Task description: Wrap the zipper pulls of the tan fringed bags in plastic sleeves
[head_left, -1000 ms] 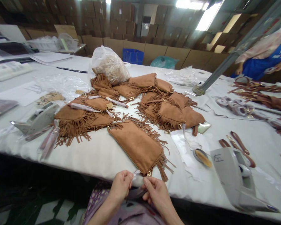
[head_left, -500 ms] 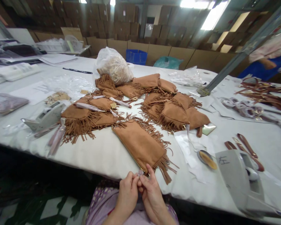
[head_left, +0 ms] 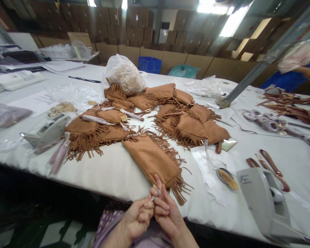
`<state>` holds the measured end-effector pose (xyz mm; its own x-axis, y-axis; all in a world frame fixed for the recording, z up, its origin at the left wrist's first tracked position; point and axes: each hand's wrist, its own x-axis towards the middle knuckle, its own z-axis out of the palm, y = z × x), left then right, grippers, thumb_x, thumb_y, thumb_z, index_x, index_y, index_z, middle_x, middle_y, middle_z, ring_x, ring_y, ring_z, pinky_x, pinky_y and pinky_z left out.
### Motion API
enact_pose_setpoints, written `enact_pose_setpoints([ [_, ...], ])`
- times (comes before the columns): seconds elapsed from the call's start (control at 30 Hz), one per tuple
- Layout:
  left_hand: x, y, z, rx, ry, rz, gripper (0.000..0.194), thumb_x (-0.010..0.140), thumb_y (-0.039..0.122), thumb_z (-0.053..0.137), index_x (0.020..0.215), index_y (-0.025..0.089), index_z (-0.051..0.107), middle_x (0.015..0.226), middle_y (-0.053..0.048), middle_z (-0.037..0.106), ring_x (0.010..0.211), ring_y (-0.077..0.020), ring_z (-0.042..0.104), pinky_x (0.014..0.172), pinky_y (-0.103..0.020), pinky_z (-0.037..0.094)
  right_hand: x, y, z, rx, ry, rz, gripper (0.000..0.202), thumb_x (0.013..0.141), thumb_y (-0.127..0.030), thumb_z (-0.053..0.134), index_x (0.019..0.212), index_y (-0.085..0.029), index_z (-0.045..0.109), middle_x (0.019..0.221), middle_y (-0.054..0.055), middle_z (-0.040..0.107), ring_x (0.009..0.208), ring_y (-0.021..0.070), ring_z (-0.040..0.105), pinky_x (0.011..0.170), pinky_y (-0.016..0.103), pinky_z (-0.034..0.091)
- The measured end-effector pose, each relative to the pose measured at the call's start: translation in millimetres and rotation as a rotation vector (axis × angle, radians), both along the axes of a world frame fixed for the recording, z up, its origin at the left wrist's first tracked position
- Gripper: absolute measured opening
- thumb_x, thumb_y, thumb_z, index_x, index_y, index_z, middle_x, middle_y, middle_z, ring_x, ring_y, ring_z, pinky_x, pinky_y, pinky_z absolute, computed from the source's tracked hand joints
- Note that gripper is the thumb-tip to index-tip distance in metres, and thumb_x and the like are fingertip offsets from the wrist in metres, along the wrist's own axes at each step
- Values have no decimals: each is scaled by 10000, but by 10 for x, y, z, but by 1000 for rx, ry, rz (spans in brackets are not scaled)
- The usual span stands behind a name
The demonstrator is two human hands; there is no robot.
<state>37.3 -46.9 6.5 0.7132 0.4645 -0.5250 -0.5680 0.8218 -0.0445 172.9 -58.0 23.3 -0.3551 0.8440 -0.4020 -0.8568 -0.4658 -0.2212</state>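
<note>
A tan fringed pouch lies flat at the table's front edge, its zipper along the left side. At its near corner, my left hand is closed in a pinch on a small pale, translucent wrapping. From the other side my right hand pinches the same spot, its index finger stretched up against the pouch. Fingers cover most of the wrapping and the zipper end. Behind lie more tan fringed pouches, and another pile sits to the left with wrapped straps on it.
A grey tape dispenser stands at the right, near a tape roll and brown straps. Another dispenser is at the left. A stuffed plastic bag sits behind the pouches. A metal post rises at the right; a co-worker's arm shows beyond.
My left hand has moved slightly down and left, its fingers curled tighter. My right fingers have closed in around the pale wrapping. The pouch stays in place; the view has shifted a little.
</note>
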Motion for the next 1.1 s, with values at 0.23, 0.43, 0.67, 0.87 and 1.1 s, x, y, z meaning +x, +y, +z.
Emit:
enact_pose_setpoints([
  [0.23,-8,139,-29,135,76,-78,71,908,138,440,895,120,507,552,85,327,343,17,161,325,-90,51,144,175,82,18,-193,152,527,775,-566,602,1191,-262,490,680,-65,592,308,-28,329,318,81,188],
  [0.43,-18,245,-166,369,403,-160,294,781,303,653,986,144,516,533,67,463,358,4,137,342,-120,47,644,165,194,-89,-905,149,576,775,-553,584,1194,-170,484,778,101,715,353,65,496,299,131,213],
  [0.67,-95,252,45,873,743,-335,279,763,387,629,912,155,668,615,-3,611,463,-89,483,447,-178,394,1075,160,-248,-67,-1766,-206,497,785,-535,480,1064,-143,602,879,104,685,743,212,634,677,337,500],
  [0.87,-215,498,169,647,939,44,347,771,412,668,1011,178,578,1056,-113,640,967,-217,622,876,-337,480,1017,100,-509,80,-2150,-283,534,863,-507,342,1180,-131,549,994,138,657,916,253,606,834,383,456],
  [1.1,366,876,-38,453,827,128,560,678,517,725,1077,189,509,957,-110,680,565,-142,629,412,-189,404,1084,111,-527,28,-2123,-244,513,842,-532,364,1145,-172,571,1034,131,669,916,270,629,821,393,469],
])
